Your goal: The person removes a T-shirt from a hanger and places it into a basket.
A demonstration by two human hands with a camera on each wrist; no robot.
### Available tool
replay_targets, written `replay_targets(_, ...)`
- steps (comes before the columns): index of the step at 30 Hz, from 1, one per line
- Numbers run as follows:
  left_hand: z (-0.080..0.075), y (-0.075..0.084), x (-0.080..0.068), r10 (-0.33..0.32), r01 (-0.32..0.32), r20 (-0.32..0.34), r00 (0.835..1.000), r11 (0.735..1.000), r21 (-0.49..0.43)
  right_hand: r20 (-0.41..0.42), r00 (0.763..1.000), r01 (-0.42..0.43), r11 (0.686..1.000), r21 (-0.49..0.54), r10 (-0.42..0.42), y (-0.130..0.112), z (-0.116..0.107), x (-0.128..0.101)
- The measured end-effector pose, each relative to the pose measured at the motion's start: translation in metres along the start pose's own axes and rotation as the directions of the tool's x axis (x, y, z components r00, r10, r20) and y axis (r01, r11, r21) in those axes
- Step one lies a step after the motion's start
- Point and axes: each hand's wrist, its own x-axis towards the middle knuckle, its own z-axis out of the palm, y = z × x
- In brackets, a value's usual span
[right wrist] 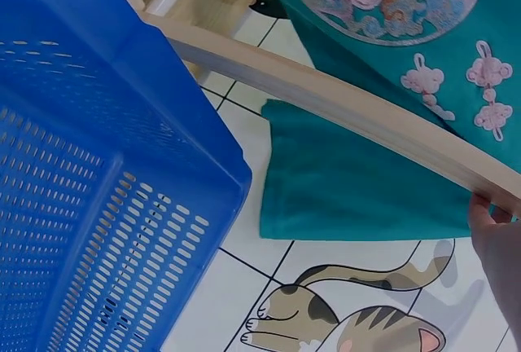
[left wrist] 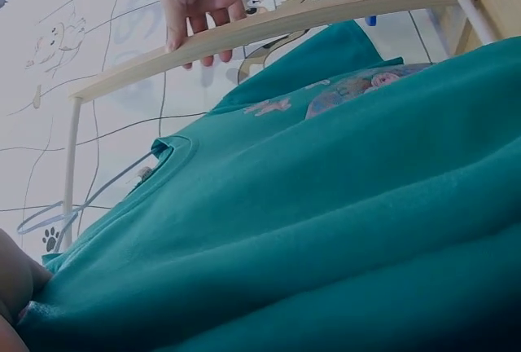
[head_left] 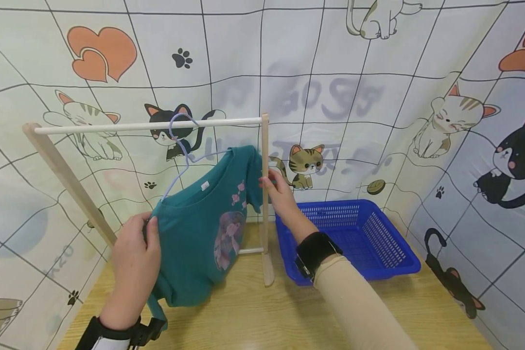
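The left hand grips the shoulder of the teal shirt, which hangs on a hanger from the rack. The right hand, apparently relaxed, touches the rack's post beside a blue basket.

Left hand curled in a pinch, right hand fingers extended forward.

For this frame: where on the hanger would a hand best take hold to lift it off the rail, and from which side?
Probably at the neck just below the hook, coming from the front. The hanger's arms are mostly inside the teal shirt, and only the hook and neck stand bare under the rail. The left hand already grips the shirt's shoulder; the right hand steadies the post.
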Motion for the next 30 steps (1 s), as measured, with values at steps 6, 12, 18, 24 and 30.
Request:
replay_targets(6, 0.003, -0.007, -0.007, 0.02, -0.02, 0.005, 1.0, 1.0, -0.004, -0.004, 1.0, 0.006, 1.0, 0.019, -0.006, -0.001, 0.001, 0.0)
replay_targets(12, 0.004, -0.013, -0.013, 0.005, -0.005, 0.028, 1.0, 1.0, 0.002, 0.006, 1.0, -0.001, 1.0, 0.005, 0.001, -0.003, 0.0, -0.001)
replay_targets(18, 0.009, -0.019, -0.018, 0.003, -0.004, 0.04, 0.999, 1.0, 0.019, 0.008, 1.0, 0.005, 1.0, 0.006, -0.005, -0.004, -0.001, -0.002)
replay_targets(24, 0.013, -0.025, -0.025, -0.001, -0.001, 0.067, 0.998, 1.0, 0.03, -0.001, 1.0, -0.006, 1.0, -0.003, 0.006, -0.003, 0.0, -0.002)
replay_targets(30, 0.016, -0.029, -0.031, 0.012, -0.015, 0.069, 0.998, 0.999, 0.045, -0.01, 1.0, -0.006, 1.0, 0.007, 0.006, -0.002, 0.002, -0.002)
